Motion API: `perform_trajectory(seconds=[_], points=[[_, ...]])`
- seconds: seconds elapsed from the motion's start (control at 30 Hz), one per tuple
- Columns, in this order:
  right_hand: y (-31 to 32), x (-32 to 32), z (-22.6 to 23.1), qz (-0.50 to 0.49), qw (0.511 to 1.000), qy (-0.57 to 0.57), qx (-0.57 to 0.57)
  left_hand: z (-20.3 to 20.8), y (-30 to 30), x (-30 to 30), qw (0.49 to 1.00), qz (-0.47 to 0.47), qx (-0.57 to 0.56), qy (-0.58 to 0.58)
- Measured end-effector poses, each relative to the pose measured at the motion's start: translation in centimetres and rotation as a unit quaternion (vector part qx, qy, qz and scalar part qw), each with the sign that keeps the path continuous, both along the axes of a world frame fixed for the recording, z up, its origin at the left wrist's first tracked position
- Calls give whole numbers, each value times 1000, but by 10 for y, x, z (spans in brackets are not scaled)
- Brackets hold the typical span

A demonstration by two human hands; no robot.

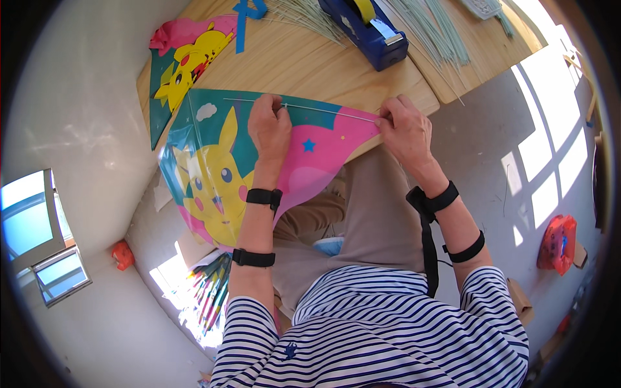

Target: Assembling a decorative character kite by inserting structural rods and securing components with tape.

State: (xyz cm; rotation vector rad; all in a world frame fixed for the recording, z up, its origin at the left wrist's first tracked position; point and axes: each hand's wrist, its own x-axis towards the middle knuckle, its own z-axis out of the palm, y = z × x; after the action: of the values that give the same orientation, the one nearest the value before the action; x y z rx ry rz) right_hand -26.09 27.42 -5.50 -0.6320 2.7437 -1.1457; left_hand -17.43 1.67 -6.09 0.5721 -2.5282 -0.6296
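A kite sheet [307, 165] in green and pink, printed with a yellow cartoon animal, lies partly on the wooden table and hangs over its near edge toward my lap. Along its upper edge runs a thin pale rod [330, 112]. My left hand [270, 129] is closed on the rod near the middle of that edge, its fingertips partly hidden. At the pink right corner, my right hand [409, 129] pinches the rod's end against the sheet. I cannot make out whether the rod is fastened there.
Another printed kite [194, 58] lies at the table's far left, beside a blue ribbon [242, 26]. A dark blue tape dispenser [381, 52] stands at the back. Bundles of thin rods [436, 32] lie near it. A red bag [557, 244] sits on the floor at right.
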Motion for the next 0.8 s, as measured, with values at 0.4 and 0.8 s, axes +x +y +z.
perform_trajectory(seconds=[0.4, 0.8], points=[[1, -1, 0, 1, 1000, 3, -7, 1, 3, -8, 1000, -6, 18, -7], [1, 0, -1, 4, 1000, 12, -2, -3, 1, -7, 1000, -8, 23, 0]])
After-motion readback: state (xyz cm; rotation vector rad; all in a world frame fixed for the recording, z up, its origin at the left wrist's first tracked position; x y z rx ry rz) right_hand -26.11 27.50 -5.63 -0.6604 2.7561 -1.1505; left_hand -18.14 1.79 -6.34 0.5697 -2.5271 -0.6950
